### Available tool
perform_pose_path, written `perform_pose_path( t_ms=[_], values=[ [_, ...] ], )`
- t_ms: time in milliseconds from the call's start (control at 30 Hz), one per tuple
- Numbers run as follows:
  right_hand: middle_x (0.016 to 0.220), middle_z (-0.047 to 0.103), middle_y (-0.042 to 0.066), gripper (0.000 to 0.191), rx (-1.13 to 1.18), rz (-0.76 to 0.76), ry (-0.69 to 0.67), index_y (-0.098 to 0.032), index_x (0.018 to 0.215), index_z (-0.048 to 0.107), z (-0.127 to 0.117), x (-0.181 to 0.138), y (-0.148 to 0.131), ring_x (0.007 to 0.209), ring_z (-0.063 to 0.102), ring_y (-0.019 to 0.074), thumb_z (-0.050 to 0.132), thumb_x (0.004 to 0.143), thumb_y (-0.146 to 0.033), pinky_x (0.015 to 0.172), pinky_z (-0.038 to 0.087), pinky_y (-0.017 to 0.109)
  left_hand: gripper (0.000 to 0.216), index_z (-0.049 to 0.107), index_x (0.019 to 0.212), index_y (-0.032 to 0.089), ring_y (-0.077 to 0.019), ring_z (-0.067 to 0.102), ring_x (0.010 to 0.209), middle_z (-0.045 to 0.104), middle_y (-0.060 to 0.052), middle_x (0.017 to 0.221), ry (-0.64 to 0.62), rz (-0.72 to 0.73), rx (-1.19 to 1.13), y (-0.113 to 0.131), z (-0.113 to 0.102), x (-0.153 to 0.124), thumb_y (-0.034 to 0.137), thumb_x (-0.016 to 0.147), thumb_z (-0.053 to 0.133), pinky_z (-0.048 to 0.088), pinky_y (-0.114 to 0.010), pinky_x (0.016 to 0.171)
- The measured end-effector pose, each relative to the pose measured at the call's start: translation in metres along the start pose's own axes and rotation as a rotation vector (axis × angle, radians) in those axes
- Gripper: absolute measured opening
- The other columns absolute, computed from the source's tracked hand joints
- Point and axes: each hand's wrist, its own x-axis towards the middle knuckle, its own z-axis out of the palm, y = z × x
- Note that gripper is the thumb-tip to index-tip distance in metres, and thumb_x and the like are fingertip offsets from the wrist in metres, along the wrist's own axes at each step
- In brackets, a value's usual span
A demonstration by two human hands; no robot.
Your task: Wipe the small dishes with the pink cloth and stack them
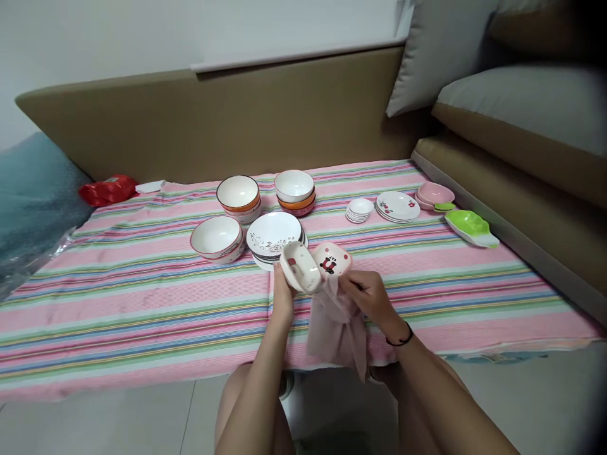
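My left hand point(283, 287) grips a small squarish white bowl point(301, 266) by its left side, its inside tilted toward me. A pink cloth point(337, 322) hangs from my right hand point(367, 294), whose fingers are closed on it by the bowl's right side. Just behind the cloth lies a square pink-rimmed dish point(332, 259) with a red and black cartoon print. Beyond the white bowl is a stack of plates point(272, 232) with a dark floral pattern, partly covered by it.
Bowl stacks point(238, 193) stand farther back, with a red-rimmed bowl point(215, 237) at left. To the right are small white dishes point(359, 208), flowered plates point(397, 206), pink bowls point(435, 194) and a green leaf-shaped dish point(469, 225). A red bag point(108, 189) lies far left.
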Motion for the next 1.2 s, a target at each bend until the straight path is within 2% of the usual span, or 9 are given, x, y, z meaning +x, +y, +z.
perform_pose_path(
  t_ms=[100, 233, 367, 500, 700, 800, 933, 1033, 1200],
  values=[
    [0.046, 0.030, -0.003, 0.049, -0.153, 0.039, 0.067, -0.018, 0.045, 0.037, -0.015, 0.001, 0.013, 0.047, 0.031, 0.0090, 0.048, 0.088, -0.038, 0.049, 0.024, 0.026, 0.062, 0.052, 0.124, 0.020, -0.0279, 0.061, 0.103, 0.062, -0.011, 0.115, -0.125, -0.031, -0.140, 0.009, -0.003, 0.000, 0.066, 0.082, 0.044, 0.056, -0.038, 0.076],
    [0.064, 0.060, 0.002, 0.022, -0.431, 0.145, 0.048, -0.019, 0.066, 0.062, -0.031, 0.002, 0.036, 0.061, 0.053, 0.0160, 0.054, 0.083, -0.032, 0.058, 0.036, 0.027, 0.068, 0.039, 0.132, 0.025, -0.0264, 0.061, 0.103, 0.054, -0.011, 0.128, -0.194, 0.000, -0.130, 0.015, -0.010, 0.001, 0.058, 0.076, 0.062, 0.055, -0.040, 0.080],
    [0.086, 0.068, 0.008, 0.017, -0.495, 0.071, 0.114, -0.019, 0.083, 0.067, -0.042, 0.002, 0.047, 0.085, 0.058, 0.0250, 0.057, 0.079, -0.032, 0.078, 0.044, 0.037, 0.084, 0.031, 0.132, 0.027, -0.0272, 0.056, 0.111, 0.050, -0.012, 0.130, -0.188, 0.064, -0.047, 0.011, -0.013, 0.002, 0.042, 0.064, 0.078, 0.051, -0.042, 0.090],
    [0.082, 0.068, 0.008, 0.027, -0.175, 0.207, 0.173, -0.020, 0.081, 0.067, -0.030, -0.001, 0.033, 0.075, 0.059, 0.0231, 0.059, 0.081, -0.046, 0.071, 0.046, 0.037, 0.109, 0.027, 0.136, 0.027, -0.0290, 0.042, 0.128, 0.034, -0.014, 0.144, -0.234, 0.225, 0.102, 0.005, -0.006, -0.004, 0.023, 0.045, 0.087, 0.044, -0.037, 0.099],
    [0.068, 0.067, 0.009, 0.056, 0.745, 0.635, -0.244, -0.018, 0.077, 0.068, 0.014, -0.006, 0.001, 0.053, 0.056, 0.0182, 0.045, 0.081, -0.069, 0.048, 0.042, 0.032, 0.096, 0.033, 0.131, 0.025, -0.0283, 0.043, 0.125, 0.032, -0.013, 0.139, -0.224, 0.469, 0.356, -0.003, 0.003, -0.011, 0.023, 0.050, 0.085, 0.044, -0.038, 0.099],
    [0.062, 0.063, 0.003, 0.040, 0.849, 0.638, -0.180, -0.021, 0.079, 0.067, 0.020, -0.006, -0.006, 0.049, 0.053, 0.0154, 0.057, 0.079, -0.059, 0.047, 0.041, 0.029, 0.088, 0.035, 0.130, 0.026, -0.0288, 0.039, 0.127, 0.033, -0.012, 0.133, -0.251, 0.704, 0.567, -0.004, 0.001, -0.010, 0.020, 0.055, 0.082, 0.043, -0.042, 0.100],
    [0.061, 0.061, 0.000, 0.029, 0.719, 0.599, -0.093, -0.021, 0.082, 0.065, 0.012, -0.005, 0.001, 0.051, 0.054, 0.0154, 0.066, 0.076, -0.049, 0.050, 0.044, 0.029, 0.081, 0.034, 0.133, 0.026, -0.0289, 0.037, 0.129, 0.038, -0.013, 0.132, -0.329, 0.890, 0.747, -0.003, -0.001, -0.006, 0.017, 0.064, 0.077, 0.039, -0.047, 0.104],
    [0.066, 0.062, 0.000, 0.036, 0.554, 0.547, 0.094, -0.020, 0.094, 0.065, 0.001, -0.003, 0.013, 0.055, 0.054, 0.0157, 0.067, 0.073, -0.050, 0.052, 0.046, 0.028, 0.076, 0.035, 0.133, 0.027, -0.0273, 0.041, 0.127, 0.041, -0.012, 0.135, -0.425, 0.752, 0.681, -0.001, 0.001, -0.006, 0.015, 0.068, 0.073, 0.044, -0.044, 0.099],
    [0.067, 0.059, 0.000, 0.039, 0.166, 0.397, 0.256, -0.017, 0.101, 0.066, -0.016, -0.001, 0.026, 0.057, 0.048, 0.0140, 0.059, 0.080, -0.049, 0.052, 0.041, 0.026, 0.076, 0.025, 0.139, 0.029, -0.0229, 0.054, 0.114, 0.033, -0.013, 0.146, -0.489, 0.215, 0.340, -0.003, 0.007, -0.013, 0.028, 0.076, 0.069, 0.052, -0.037, 0.089]
  ],
)
